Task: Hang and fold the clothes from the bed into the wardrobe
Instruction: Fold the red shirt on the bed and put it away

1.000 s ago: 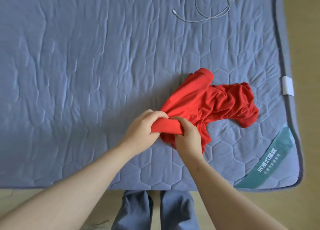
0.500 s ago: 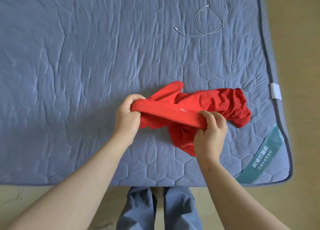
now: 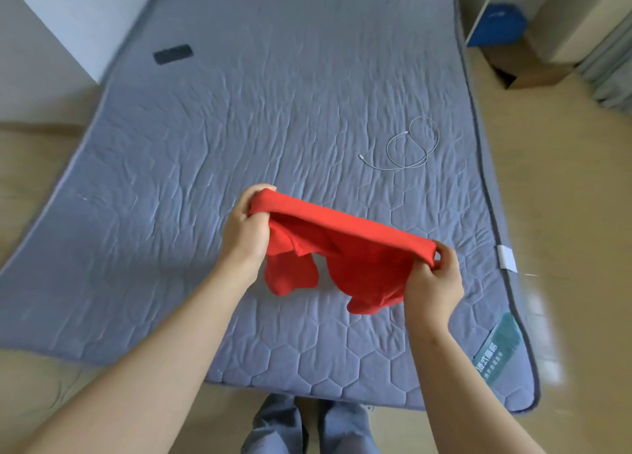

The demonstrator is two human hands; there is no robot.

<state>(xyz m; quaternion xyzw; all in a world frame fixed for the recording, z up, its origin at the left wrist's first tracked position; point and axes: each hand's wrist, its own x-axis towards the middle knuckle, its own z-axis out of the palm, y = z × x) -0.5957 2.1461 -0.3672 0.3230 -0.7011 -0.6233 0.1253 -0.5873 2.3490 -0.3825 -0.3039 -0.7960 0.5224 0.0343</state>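
Your left hand [image 3: 244,235] has its grip clamped on one end of a folded edge of the red garment [image 3: 355,248], with the fingers curled over the cloth. Your right hand [image 3: 432,282] pinches the other end, at about 4 o'clock from the left one.

One second ago both hands were close together on a crumpled bundle that lay on the mattress. Now they are well apart, the edge is stretched straight between them, and the garment is lifted. Its loose parts hang down in two lobes above the near part of the bed [image 3: 273,111]; I cannot tell if the lowest cloth touches it.

I judge that you have opened the garment so you can see its shape before you fold or hang it. It is not yet folded, and no wardrobe is clearly in view.

At 1 o'clock from the garment a white cable [image 3: 410,146] lies coiled on the mattress. Far at 11 o'clock a small dark rectangle [image 3: 172,54] is on the bed; what it is I cannot tell.
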